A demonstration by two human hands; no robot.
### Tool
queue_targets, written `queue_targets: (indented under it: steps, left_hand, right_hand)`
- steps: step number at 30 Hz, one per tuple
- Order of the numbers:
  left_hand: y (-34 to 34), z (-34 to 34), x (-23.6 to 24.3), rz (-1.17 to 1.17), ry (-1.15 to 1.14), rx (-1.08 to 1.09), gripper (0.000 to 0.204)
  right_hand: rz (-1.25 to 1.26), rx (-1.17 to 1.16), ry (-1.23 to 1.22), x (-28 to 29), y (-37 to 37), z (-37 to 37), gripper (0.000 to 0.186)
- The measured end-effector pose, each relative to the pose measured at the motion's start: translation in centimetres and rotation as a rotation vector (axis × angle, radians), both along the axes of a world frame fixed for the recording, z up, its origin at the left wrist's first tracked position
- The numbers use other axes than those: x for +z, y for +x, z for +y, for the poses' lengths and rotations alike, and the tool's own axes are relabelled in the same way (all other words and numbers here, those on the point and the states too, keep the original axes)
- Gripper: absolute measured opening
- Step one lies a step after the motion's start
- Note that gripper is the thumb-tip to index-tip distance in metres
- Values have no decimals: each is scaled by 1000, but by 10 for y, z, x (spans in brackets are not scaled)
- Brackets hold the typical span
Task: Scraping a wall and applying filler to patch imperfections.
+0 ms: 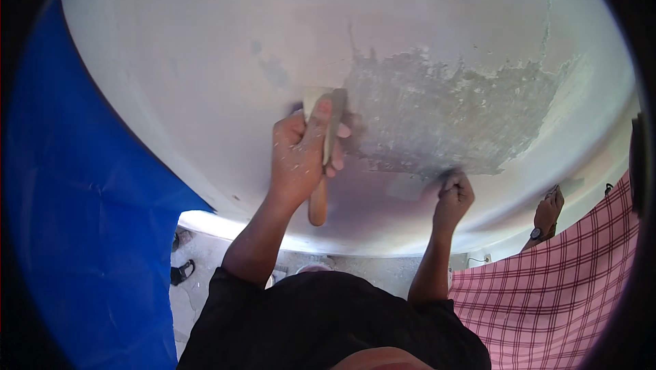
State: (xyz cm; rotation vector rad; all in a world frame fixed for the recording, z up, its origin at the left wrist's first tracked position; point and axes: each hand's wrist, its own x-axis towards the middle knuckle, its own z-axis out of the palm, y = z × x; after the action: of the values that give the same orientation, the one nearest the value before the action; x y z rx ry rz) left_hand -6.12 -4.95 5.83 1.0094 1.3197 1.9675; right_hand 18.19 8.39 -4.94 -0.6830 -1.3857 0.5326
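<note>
My left hand [297, 144] is wrapped round a putty knife [317, 206]. Its wooden handle sticks out below my fingers, and a pale, flat plate with a greyish edge shows under my thumb. Whitish specks dot the back of this hand. In front of me the large pale curved surface [205, 83] carries a rough grey patch [458, 110] with ragged edges, right of the knife. My right hand [454, 199] is closed at the patch's lower edge. Something dark and blurred shows by its fingertips; I cannot make out what it is.
A blue sheet [89, 220] hangs along the left. At the right is another person in a pink checked shirt [547, 295], whose hand [547, 209] with a wristwatch rests near the curved surface. Below the rim, a dark shoe [182, 272] stands on the grey floor [198, 247].
</note>
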Motion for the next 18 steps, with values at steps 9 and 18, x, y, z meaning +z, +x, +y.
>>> queue_targets:
  steps: [9, 18]
  left_hand:
    - [-2, -2, 10, 119, -83, 138, 52]
    - [8, -1, 37, 151, -28, 173, 56]
  right_hand:
    - [-48, 59, 123, -20, 4, 16, 17]
    - [-182, 129, 108, -15, 18, 13, 14]
